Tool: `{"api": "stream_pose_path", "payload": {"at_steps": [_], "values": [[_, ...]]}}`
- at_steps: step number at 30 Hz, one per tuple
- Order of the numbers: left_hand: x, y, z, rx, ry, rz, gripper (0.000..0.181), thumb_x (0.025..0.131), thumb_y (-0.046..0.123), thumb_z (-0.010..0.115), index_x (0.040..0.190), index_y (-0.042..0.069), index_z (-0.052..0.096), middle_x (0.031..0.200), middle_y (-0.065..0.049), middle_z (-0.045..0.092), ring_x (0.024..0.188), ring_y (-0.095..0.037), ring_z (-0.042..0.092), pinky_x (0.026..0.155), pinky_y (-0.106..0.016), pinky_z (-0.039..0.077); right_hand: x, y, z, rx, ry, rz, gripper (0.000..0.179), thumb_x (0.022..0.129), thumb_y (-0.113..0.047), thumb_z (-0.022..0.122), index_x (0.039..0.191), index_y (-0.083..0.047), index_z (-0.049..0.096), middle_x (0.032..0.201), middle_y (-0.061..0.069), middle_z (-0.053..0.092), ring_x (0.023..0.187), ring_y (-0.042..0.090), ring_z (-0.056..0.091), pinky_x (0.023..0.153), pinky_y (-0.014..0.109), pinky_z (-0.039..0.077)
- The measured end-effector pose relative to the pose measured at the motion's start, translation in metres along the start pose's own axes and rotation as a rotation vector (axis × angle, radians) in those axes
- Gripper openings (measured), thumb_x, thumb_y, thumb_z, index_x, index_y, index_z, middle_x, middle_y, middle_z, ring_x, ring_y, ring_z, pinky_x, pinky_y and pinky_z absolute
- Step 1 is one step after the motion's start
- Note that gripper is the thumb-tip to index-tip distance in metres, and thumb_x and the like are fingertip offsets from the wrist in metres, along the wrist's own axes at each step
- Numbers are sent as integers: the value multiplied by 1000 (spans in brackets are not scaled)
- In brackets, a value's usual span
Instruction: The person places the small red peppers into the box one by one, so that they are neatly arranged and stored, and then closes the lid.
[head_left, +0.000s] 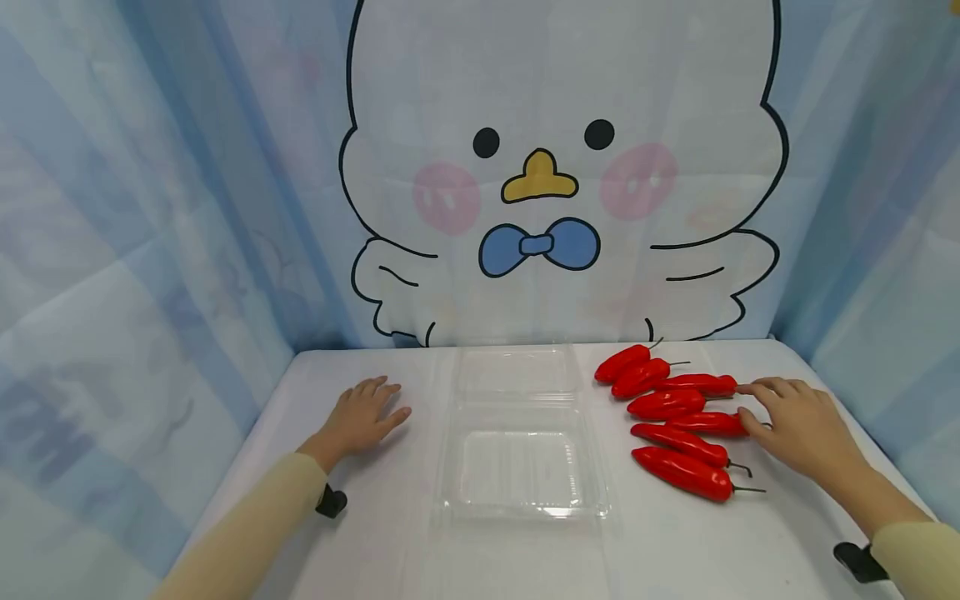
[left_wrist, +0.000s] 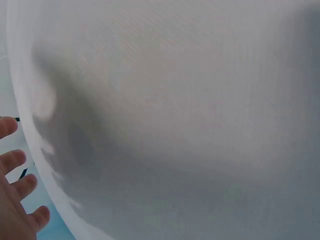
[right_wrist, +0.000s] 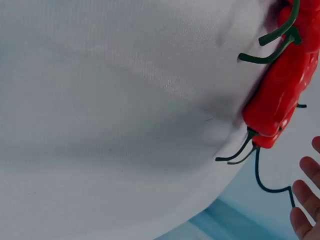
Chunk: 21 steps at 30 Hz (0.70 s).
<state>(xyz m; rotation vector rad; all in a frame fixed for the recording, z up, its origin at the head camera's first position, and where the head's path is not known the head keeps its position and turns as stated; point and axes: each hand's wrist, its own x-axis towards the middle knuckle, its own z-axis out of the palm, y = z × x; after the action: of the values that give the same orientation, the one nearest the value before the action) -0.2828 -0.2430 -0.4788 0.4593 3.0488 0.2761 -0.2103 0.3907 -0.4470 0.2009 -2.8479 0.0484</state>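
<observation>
Several red chili peppers with green stems lie in a row on the right of the white table. My right hand rests flat beside them, its fingertips touching the stem ends of the middle peppers. An open clear plastic clamshell box lies in the middle, holding nothing. My left hand lies flat and open on the cloth to the left of the box. The right wrist view shows peppers close up, with fingertips at the frame's right edge. Fingers and bare cloth fill the left wrist view.
A printed backdrop with a cartoon chick stands behind the table, and blue plaid curtains close both sides. Black wrist straps sit at both cuffs.
</observation>
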Motion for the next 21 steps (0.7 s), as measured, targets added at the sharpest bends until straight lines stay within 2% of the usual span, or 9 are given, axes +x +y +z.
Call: {"api": "stream_pose_path", "payload": {"at_steps": [6, 16, 21], "values": [[-4, 5, 2, -66, -16, -50, 69, 104, 58, 45, 148, 5, 51, 151, -22, 49, 138, -47, 45, 111, -70, 36, -6, -15, -6, 5, 20, -63, 50, 80, -25, 84, 121, -1, 69, 123, 34, 62, 112, 57, 54, 92, 78, 45], [-13, 9, 8, -85, 46, -43, 67, 102, 60, 48, 134, 2, 62, 142, -21, 56, 131, -43, 50, 108, -64, 42, -16, -42, -7, 44, 30, -162, 50, 78, -27, 87, 119, -3, 72, 119, 27, 68, 109, 49, 59, 88, 70, 52], [-16, 16, 12, -112, 52, -46, 62, 102, 58, 50, 127, 5, 67, 139, -19, 58, 129, -42, 52, 108, -63, 43, -19, -53, -7, 55, -26, -155, 52, 76, -29, 88, 119, -4, 72, 119, 25, 68, 108, 48, 60, 88, 69, 53]]}}
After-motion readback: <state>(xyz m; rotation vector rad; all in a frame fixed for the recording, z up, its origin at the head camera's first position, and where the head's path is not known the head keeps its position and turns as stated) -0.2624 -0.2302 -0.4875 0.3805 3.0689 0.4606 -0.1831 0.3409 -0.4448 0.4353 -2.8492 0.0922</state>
